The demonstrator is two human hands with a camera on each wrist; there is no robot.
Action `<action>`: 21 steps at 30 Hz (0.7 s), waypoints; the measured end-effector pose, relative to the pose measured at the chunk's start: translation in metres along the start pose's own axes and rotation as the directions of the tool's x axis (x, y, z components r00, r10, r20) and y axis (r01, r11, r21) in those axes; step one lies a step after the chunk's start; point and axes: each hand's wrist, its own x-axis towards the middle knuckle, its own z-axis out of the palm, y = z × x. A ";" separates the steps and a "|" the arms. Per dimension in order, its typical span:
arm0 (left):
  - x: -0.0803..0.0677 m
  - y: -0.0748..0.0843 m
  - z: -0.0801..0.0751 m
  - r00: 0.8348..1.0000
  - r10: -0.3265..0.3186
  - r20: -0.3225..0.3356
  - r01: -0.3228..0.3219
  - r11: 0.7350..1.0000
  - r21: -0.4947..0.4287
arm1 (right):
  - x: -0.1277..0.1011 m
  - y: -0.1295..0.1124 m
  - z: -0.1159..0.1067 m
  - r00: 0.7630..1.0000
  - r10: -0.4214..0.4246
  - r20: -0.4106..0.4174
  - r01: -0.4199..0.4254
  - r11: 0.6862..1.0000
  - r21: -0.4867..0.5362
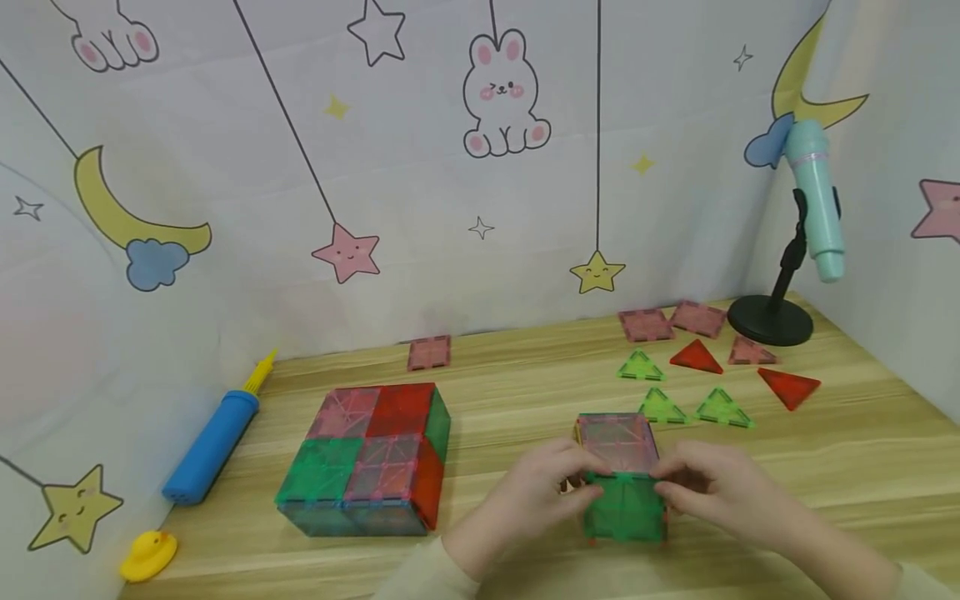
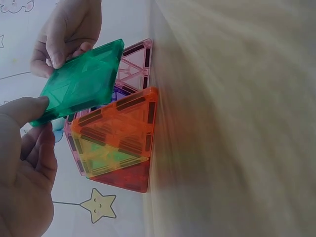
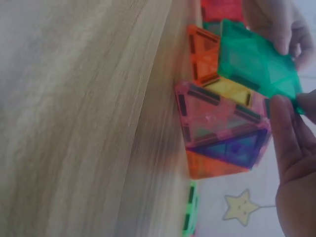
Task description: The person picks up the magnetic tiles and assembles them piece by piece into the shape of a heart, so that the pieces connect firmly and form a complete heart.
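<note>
Your left hand (image 1: 525,492) and right hand (image 1: 720,487) each pinch an opposite side edge of the green square tile (image 1: 624,506), fingers curled onto it, at the near face of the small tile cube (image 1: 618,446) standing on the wooden table (image 1: 525,383). The tile lies directly between your two hands, neither one nearer, its top edge meeting the cube's pink top tile. From the left wrist view the green tile (image 2: 81,81) tilts away from the cube's orange side (image 2: 118,131) (its lower edge still out from the frame), so the relation that counts is this hinge: upper edge at the cube, lower edge toward you. The larger flat block (image 1: 371,454) sits well apart to your left, and loose triangles (image 1: 660,407) lie beyond the cube.
</note>
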 end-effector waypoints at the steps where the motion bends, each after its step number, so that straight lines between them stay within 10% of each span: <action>1: 0.000 0.000 0.001 1.000 0.013 0.003 -0.013 1.000 0.017 | -0.001 0.000 0.001 1.000 -0.013 -0.005 0.013 1.000 -0.015; 11: -0.001 -0.003 0.004 0.996 -0.004 0.086 -0.005 0.995 0.096 | -0.006 0.005 0.009 0.987 -0.145 -0.063 0.126 0.963 -0.238; 21: -0.005 -0.011 -0.002 0.989 -0.083 0.125 0.055 0.975 0.216 | -0.006 0.007 0.007 0.995 0.098 -0.021 -0.101 0.968 -0.231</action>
